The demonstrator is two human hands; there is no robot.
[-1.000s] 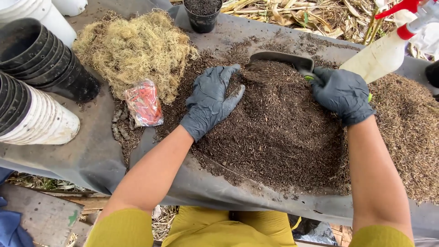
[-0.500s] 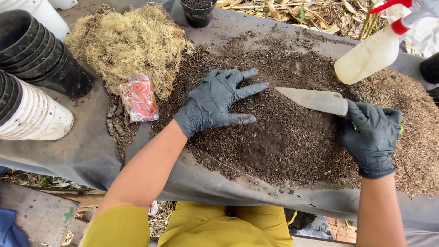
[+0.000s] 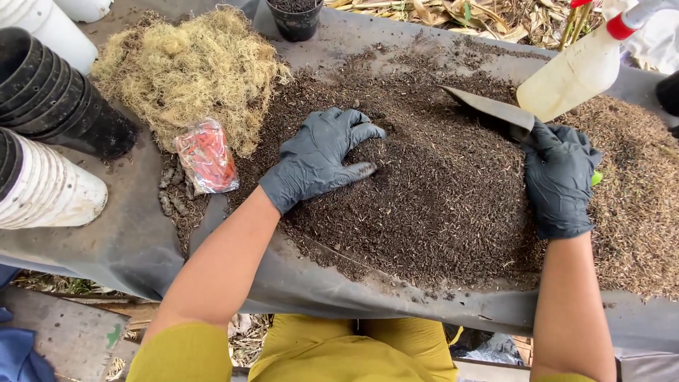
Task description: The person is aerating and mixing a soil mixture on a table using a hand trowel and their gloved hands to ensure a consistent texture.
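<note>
Left hand [image 3: 318,159] spread flat, gripping nothing, steadying the dark soil heap [image 3: 424,205] mid-frame; right hand [image 3: 559,180] clenched around trowel [image 3: 488,107], blade angled for digging.

We record both hands in dark grey gloves, forearms bare, sleeves yellow at the upper arms. Our left hand [image 3: 320,157] lies palm down, wrist low, forearm running diagonally from the lower left toward the centre. Its 4 fingers [image 3: 357,127] curl slightly and point right; the thumb [image 3: 353,171] stretches out beneath them, apart from the index finger. Our right hand [image 3: 560,180] is closed into a fist, knuckles up, back of the hand facing the camera. Its wrist is straight, and the forearm rises nearly vertically from the lower right edge. The 2 hands are well apart, neither arm crossing the other.
</note>
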